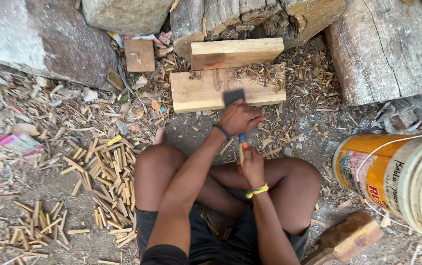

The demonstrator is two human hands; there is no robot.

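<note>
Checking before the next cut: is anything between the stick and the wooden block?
Nothing visible does. The left hand with its dark blade is over the wooden block at its near edge; the right hand holds the stick just behind.

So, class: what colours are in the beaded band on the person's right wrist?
Yellow and green, on the beaded wristband; head view.

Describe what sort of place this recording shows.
Probably an outdoor, ground-level woodworking spot. A person sits on bare dirt before a wooden block, with curled shavings around it, heaps of cut sticks to one side, and logs behind.
</note>
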